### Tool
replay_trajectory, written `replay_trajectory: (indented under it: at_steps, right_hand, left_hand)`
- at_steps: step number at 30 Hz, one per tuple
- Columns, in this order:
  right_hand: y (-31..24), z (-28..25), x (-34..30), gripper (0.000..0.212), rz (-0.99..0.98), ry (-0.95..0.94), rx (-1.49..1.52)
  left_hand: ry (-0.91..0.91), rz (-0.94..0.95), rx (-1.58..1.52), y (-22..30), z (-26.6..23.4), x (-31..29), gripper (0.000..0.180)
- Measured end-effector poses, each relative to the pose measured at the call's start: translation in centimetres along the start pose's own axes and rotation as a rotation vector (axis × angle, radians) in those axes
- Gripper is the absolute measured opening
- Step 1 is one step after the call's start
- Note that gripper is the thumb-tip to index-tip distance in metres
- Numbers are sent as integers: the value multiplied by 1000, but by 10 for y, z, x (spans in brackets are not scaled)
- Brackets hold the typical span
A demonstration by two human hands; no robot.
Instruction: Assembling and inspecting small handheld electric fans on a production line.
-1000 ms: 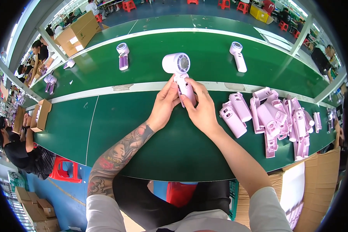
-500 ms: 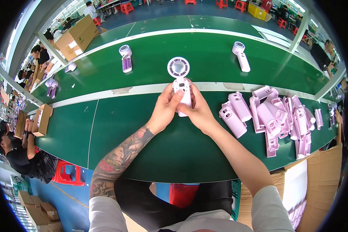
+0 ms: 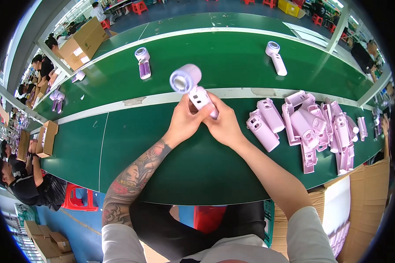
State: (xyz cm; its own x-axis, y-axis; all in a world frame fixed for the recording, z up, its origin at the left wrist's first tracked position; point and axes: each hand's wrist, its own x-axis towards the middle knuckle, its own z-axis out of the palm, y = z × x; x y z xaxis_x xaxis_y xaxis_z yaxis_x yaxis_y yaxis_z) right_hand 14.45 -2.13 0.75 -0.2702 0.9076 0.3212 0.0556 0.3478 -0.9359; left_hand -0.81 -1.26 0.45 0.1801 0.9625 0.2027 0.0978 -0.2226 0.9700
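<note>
Whereas the lilac handheld fan (image 3: 193,83) was held earlier with its round grille facing the person, its head (image 3: 191,74) has now been swung leftward and its handle (image 3: 200,97) tilted. By this, another side seems to have been brought into view; no added part is seen. The handle is gripped by the left hand (image 3: 184,121) and the right hand (image 3: 226,126), fingers wrapped and thumbs pressed on it, above the green desk (image 3: 134,140). Loose lilac housings (image 3: 303,128) are spread to the right. A dark mark (image 3: 88,43) and pale labels (image 3: 77,51) are borne by the large carton (image 3: 93,36); no writing can be read on the fan
</note>
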Motion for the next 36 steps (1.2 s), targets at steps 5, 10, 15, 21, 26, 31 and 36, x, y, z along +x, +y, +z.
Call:
replay_trajectory:
  at_steps: [5,10,15,21,26,31,36]
  right_hand:
    - [-5,-18,6,42,479,-119,898]
    - [2,-28,6,40,575,-202,1159]
    - [-6,-38,8,36,543,-174,865]
    - [-24,-24,4,37,519,-100,753]
    - [-11,-37,14,39,512,-182,612]
    - [34,-16,7,31,23,377,-63]
    - [24,-6,11,17,-118,148,-150]
  left_hand:
    - [166,33,-197,-12,-25,12,27]
    - [291,5,-144,-24,-50,19,29]
    - [390,84,181,-31,-55,26,25]
    - [718,199,708,-71,-122,72,47]
    - [738,-80,934,-80,-156,114,76]
    - [623,-98,1062,-81,-144,148,85]
    - [453,-190,879,-93,-200,164,66]
